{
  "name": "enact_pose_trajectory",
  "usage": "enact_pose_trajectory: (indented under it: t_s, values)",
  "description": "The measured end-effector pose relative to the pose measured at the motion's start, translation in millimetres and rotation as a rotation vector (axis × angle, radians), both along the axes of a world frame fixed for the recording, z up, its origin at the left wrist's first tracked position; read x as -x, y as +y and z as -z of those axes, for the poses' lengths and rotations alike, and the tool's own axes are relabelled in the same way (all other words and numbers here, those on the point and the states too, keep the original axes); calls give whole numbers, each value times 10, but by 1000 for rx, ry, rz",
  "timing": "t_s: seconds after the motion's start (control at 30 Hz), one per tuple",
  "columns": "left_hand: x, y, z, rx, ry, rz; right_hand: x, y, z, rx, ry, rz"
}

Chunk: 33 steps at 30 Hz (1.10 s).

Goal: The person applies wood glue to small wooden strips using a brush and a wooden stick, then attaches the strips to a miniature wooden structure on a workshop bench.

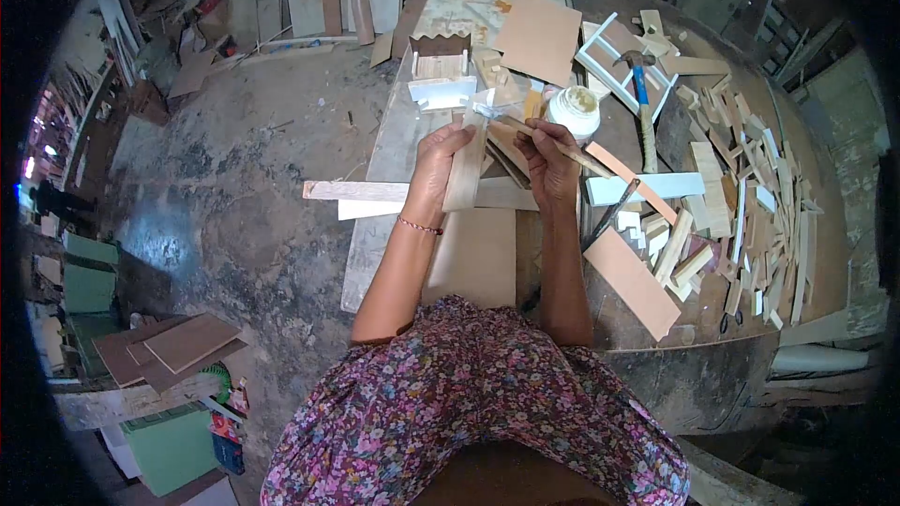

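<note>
Gripping a wooden strip [465,173] in left hand [437,155], pinching a brush [514,123] in right hand [550,155], bristles [482,111] at the strip's far end (contact unclear), white jar [574,114] just beyond the right grip, a hammer [642,89] farther right.

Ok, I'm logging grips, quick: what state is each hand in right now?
Left hand: closed, holding a flat wooden strip.
Right hand: closed, holding a wooden-handled brush.
</note>
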State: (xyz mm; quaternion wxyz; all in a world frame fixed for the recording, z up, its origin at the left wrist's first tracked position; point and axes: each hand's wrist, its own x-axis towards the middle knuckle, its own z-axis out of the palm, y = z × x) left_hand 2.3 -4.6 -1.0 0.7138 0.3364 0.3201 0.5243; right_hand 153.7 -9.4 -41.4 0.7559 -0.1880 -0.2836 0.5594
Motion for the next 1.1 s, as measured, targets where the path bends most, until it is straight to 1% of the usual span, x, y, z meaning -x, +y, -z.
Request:
enact_pose_trajectory:
  t_s: [0.17, 0.27, 0.5, 0.6, 0.67, 0.7, 0.8, 0.9, 1.0, 1.1]
  values:
    - [32, 30, 52, 7, -31, -30, -4, -34, -10, 21, -64, -16]
    - [62, 9, -3, 14, 46, -4, -24, -43, -3, 16, -112, -31]
    - [68, -9, -17, 77, -16, -59, -100, -67, 5, -35, -209, -4]
    - [135, 9, -17, 38, 26, -80, -150, -83, 17, -1, -338, 39]
    - [166, -11, -142, 14, 76, -116, -176, -111, -25, -29, -200, 28]
    - [171, -2, -113, 5, 67, -108, -169, -126, -74, -42, -129, 22]
    - [135, 2, -23, -4, 43, -84, -88, -147, -199, -55, -64, 21]
    - [66, -30, -29, -21, 41, -113, -12, -128, -168, -45, -106, 55]
    - [43, -41, -12, -87, 97, -173, -44, -110, -143, 39, -206, 123]
    - [34, -64, -36, -130, 168, -195, -50, -104, -177, 11, -198, 180]
